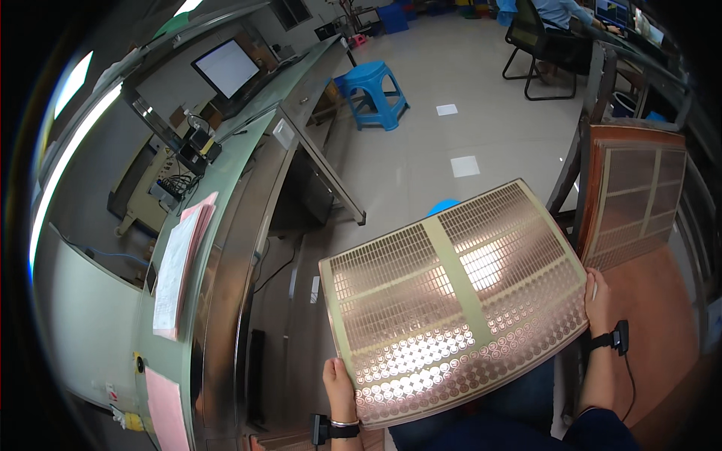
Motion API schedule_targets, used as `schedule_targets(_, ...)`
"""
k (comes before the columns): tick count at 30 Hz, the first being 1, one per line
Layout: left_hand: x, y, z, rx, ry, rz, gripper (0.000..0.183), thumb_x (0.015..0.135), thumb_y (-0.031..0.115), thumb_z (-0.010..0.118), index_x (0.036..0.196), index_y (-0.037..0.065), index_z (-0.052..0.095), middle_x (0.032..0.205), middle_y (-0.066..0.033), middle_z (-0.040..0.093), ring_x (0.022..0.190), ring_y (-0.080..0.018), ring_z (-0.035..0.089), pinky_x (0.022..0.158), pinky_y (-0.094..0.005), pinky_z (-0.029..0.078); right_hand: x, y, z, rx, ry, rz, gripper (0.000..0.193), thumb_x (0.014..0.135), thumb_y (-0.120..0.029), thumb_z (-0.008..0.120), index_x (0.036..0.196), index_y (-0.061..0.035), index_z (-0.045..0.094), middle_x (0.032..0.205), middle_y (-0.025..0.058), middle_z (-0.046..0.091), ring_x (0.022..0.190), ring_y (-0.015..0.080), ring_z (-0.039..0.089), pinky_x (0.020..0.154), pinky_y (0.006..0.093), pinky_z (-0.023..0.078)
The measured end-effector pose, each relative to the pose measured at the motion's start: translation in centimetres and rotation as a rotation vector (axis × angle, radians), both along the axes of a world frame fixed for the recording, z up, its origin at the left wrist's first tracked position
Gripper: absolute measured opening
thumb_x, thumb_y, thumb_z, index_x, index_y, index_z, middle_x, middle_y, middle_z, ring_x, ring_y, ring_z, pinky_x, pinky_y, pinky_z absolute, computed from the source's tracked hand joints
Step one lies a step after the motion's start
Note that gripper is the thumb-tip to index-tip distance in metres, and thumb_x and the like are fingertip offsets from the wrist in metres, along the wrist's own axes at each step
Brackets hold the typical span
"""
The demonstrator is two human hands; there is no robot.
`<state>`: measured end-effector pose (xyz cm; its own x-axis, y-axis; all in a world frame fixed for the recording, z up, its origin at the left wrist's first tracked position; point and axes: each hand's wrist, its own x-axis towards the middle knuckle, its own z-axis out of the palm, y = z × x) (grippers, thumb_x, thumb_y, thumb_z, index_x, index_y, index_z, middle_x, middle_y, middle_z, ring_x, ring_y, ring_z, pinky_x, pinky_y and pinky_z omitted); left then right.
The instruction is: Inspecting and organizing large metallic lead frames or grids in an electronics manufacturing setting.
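A large copper-coloured circuit board panel [459,252] is held up in front of me, tilted, its face patterned with rows of small rectangles and rings. Pale bands run along its edges and down its middle. My left hand [339,387] grips its lower left edge, thumb showing. At the right edge, my right hand [598,302] is closed round the board. Both wrists wear a black strap device. Most of the fingers are hidden behind the panel.
To the left runs a green-topped workbench [197,259] with papers [177,282], a monitor [226,68] and cables. A blue stool [374,96] stands beyond. On the right, more copper panels [639,195] lean on a rack. A person [560,13] sits at a far desk.
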<state>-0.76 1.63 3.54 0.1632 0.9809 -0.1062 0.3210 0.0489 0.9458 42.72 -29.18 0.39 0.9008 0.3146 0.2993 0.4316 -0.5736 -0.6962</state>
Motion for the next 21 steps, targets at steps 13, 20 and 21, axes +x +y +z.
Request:
schedule_targets(13,0.7,3.0,-2.1,-0.087,-0.01,-0.055,0.032,0.097,0.022,0.039,0.098,-0.007,0.053,0.085,-0.0113,0.058,0.076,-0.0153,0.051,0.07,-0.0306,0.043,-1.2,0.6,0.8,-0.085,-0.002,0.002,0.03,0.096,-0.02,0.041,0.105,0.0024,0.058,0.091,0.0239,0.063,0.087,0.0381,0.062,0.074,0.0355,0.047)
schedule_targets(20,0.3,3.1,-2.4,-0.204,-0.133,-0.022,0.032,0.098,0.024,0.04,0.099,-0.004,0.055,0.088,-0.0071,0.059,0.08,-0.0126,0.052,0.074,-0.0269,0.043,-1.9,1.3,1.7,-0.118,0.035,0.004,0.031,0.097,-0.021,0.04,0.107,0.0022,0.057,0.095,0.0233,0.063,0.091,0.0358,0.061,0.078,0.0367,0.046)
schedule_targets(21,-0.1,3.3,-3.0,-0.227,-0.154,-0.018,0.032,0.098,0.024,0.041,0.103,-0.004,0.055,0.093,-0.0072,0.059,0.083,-0.0121,0.052,0.075,-0.0261,0.043,-1.7,1.2,1.4,-0.154,0.067,-0.001,0.032,0.097,-0.023,0.039,0.109,0.0017,0.057,0.098,0.0223,0.063,0.093,0.0351,0.061,0.08,0.0368,0.046)
